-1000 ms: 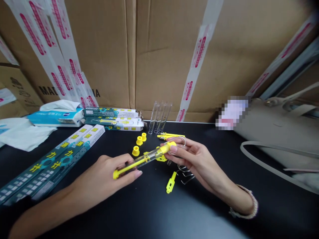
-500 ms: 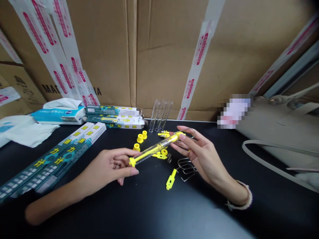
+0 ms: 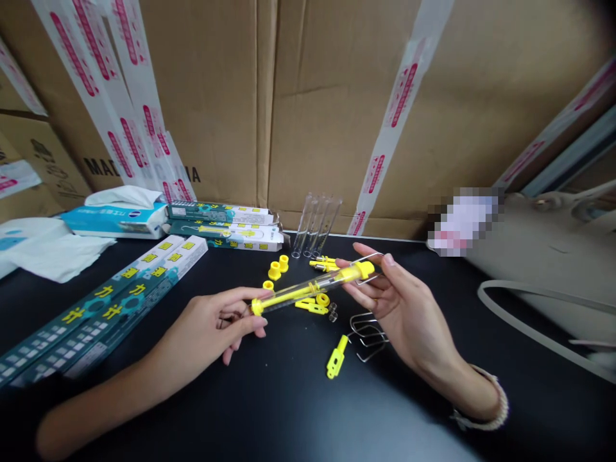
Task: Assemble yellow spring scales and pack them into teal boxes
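Observation:
A clear-tubed spring scale (image 3: 308, 287) with yellow inner parts lies slantwise in the air between both hands, its right end higher. My left hand (image 3: 231, 321) pinches the yellow cap at its lower end between thumb and fingers. At the upper end, my right hand (image 3: 399, 292) has its fingers around the bent metal wire hook, thumb against it by the yellow head. Beneath the tube lie a yellow slotted piece (image 3: 310, 308), a yellow ring (image 3: 323, 299) and small springs (image 3: 333, 312). Bent wire hooks (image 3: 368, 330) and a yellow flat-ended part (image 3: 337, 358) rest below my right hand.
Clear tubes (image 3: 315, 228) stand upright at the back, with yellow caps (image 3: 274, 270) before them. Spring scale boxes (image 3: 139, 289) and a tissue pack (image 3: 115, 218) are on the left. A beige bag (image 3: 539, 250) sits right; a cardboard box (image 3: 216, 96) closes off the back.
The spring scale has tilted closer to level, and its yellow head now shows clear of my right fingers. My right hand has shifted towards the hook. The whole view has shifted slightly.

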`<state>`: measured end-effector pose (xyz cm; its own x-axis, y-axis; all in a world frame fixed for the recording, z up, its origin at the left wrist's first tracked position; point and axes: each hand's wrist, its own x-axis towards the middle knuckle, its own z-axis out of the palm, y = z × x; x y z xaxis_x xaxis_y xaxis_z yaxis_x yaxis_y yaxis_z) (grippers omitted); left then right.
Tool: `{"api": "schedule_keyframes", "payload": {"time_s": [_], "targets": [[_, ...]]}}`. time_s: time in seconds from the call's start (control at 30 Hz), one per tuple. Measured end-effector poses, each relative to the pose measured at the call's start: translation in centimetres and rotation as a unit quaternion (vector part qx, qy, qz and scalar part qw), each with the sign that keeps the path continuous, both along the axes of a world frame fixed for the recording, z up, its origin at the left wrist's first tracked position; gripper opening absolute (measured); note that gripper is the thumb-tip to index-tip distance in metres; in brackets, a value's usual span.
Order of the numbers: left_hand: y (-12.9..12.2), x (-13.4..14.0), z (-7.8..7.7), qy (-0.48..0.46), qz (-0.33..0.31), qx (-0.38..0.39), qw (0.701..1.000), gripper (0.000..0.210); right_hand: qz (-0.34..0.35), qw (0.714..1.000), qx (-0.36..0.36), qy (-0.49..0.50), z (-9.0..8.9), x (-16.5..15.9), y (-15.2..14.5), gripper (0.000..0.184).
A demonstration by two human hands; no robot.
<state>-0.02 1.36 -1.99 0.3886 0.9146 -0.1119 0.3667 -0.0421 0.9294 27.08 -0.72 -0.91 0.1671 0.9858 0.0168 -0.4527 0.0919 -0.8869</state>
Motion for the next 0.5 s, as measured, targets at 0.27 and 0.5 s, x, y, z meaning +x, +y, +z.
{"api": "schedule_keyframes", "payload": {"time_s": [0.27,0.5], "targets": [[-0.1,0.0,-0.5,-0.043,-0.02,-0.028,0.998,0.045,-0.025,0.999,-0.025,-0.006,0.3,1.3,0.9,0.029],[0.2,0.3,-0.5,-0.053,-0.035,-0.05,0.997,0.034,-0.008,0.998,-0.053,0.033,1.3,1.6,1.3,0.031]]}}
